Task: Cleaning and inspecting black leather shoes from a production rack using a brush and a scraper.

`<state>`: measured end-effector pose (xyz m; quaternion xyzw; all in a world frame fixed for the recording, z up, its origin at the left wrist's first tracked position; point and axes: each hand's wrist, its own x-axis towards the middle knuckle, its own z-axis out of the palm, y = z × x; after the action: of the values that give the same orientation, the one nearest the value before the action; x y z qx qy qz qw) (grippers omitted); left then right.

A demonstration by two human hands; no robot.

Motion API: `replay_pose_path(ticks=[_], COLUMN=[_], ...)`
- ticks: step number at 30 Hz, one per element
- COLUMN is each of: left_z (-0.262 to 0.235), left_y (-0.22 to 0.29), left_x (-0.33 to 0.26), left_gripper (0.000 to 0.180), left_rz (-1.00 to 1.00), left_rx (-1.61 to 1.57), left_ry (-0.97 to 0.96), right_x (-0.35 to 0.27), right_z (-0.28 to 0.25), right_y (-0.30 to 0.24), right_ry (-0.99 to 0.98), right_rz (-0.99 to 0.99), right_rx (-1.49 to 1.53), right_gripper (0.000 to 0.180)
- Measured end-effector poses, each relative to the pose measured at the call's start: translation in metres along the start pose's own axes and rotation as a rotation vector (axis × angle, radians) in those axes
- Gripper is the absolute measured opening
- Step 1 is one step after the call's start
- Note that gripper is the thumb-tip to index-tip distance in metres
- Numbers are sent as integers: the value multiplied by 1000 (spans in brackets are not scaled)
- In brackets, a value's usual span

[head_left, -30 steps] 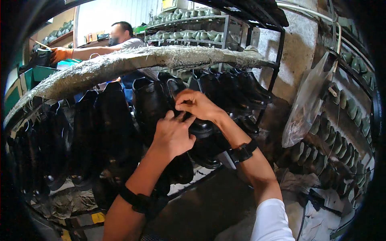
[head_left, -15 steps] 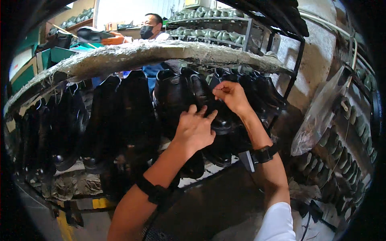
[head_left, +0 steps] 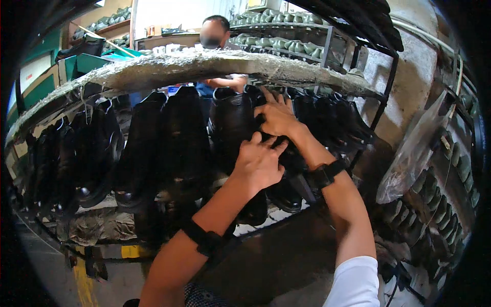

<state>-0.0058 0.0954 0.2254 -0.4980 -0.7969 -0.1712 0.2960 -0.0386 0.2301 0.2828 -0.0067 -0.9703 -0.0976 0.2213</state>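
Note:
Several black leather shoes hang or stand close together in a long row before me. My left hand [head_left: 258, 162] rests low against one dark shoe [head_left: 292, 157], its fingers spread and stretched upward. Just above it, my right hand [head_left: 279, 116] is spread over the upper end of the same part of the row, fingers pointing up and thumb apart. Both hands hide much of that shoe, and its laces or opening cannot be made out. Directly left of them is another black shoe [head_left: 230, 117], which neither hand visibly grips.
A rough, fluffy-topped bar [head_left: 169, 66] crosses above the shoes. Behind it a person [head_left: 217, 33] bends forward. Racks of greenish shoe lasts [head_left: 281, 43] stand at the back, more lasts [head_left: 440, 199] at the right. A clear plastic bag [head_left: 409, 153] hangs near the wall.
My right hand has gone from a pinch to spread fingers, moving slightly left. The left hand stays low on the shoe. The person behind has lowered the arm that held a dark object at the left.

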Motion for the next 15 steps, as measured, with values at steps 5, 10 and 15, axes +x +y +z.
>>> replay_pose_path(ticks=[5, 10, 15], left_z=[-4, 0, -2], left_y=[4, -4, -3], left_x=[2, 0, 1], left_gripper=[48, 48, 49], left_rz=[-17, -9, -26], left_rx=[-55, -50, -73], left_ry=[-43, -21, -55], right_x=[-2, -5, -3], right_z=[10, -17, -3], right_y=[15, -8, 0], right_ry=[75, -147, 18], right_rz=[-98, -38, -50], right_rx=[41, -100, -193], right_gripper=[29, 38, 35])
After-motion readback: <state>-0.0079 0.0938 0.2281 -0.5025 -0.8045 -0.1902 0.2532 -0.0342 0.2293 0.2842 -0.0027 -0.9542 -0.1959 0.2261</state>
